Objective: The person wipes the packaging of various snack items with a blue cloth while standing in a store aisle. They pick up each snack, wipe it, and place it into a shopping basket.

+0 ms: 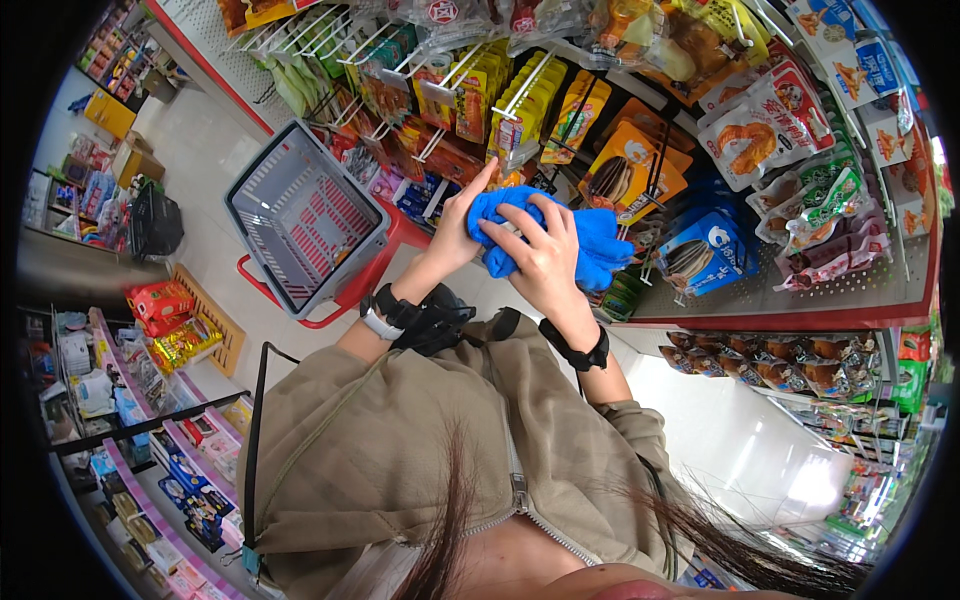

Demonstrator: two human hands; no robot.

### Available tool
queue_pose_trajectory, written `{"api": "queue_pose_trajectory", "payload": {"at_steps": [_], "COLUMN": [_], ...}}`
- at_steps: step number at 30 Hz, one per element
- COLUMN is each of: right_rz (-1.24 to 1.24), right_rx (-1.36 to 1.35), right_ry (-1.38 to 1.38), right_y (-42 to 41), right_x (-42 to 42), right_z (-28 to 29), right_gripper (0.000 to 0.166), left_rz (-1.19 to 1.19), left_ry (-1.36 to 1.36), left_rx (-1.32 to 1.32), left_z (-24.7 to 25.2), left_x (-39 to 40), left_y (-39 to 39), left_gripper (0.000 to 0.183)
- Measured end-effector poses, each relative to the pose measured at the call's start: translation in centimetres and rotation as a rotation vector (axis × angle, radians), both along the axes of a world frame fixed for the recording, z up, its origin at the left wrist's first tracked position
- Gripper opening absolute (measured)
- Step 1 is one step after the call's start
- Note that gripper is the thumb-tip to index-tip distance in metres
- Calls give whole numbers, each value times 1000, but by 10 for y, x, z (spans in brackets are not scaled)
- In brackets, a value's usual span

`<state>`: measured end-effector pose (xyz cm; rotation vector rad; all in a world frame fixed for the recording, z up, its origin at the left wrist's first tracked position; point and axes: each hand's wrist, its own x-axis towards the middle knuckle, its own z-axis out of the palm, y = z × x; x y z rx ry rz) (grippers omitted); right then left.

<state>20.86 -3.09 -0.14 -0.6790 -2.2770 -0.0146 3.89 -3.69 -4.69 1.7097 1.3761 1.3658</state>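
Observation:
A bunched bright blue cloth (600,240) is held between my two hands, in front of hanging snack packets. My left hand (457,225) presses against its left side, the index finger pointing up towards yellow snack packets (525,105) on a hook. My right hand (544,255) lies over the cloth with its fingers curled onto it. Part of the cloth is hidden beneath the fingers. Both wrists wear black straps, and the left one also has a watch with a white band. Left of my hands stands a grey plastic shopping basket (307,217) on a red frame.
Metal hooks full of snack packets project from the pegboard shelving (750,300) ahead and to the right. Packaged brown food (780,364) fills a lower shelf. At left are a black basket (155,221), a wooden rack (214,322) and shelves of small boxed goods (199,480).

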Motion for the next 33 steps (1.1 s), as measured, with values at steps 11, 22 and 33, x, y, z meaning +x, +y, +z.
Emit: {"api": "queue_pose_trajectory", "payload": {"at_steps": [11, 22, 33], "right_rz": [-163, -118, -81], "right_rx": [-15, 123, 310], "right_ry": [205, 20, -24], "right_y": [26, -15, -20], "right_x": [15, 9, 5], "right_z": [10, -16, -4], "right_gripper": [47, 35, 30], "left_rz": [-415, -443, -362], "left_ry": [-497, -907, -864], "left_rx": [-210, -282, -373], "left_z": [19, 59, 44], "left_x": [-6, -2, 17], "left_y": [2, -3, -2], "left_gripper": [73, 64, 69]}}
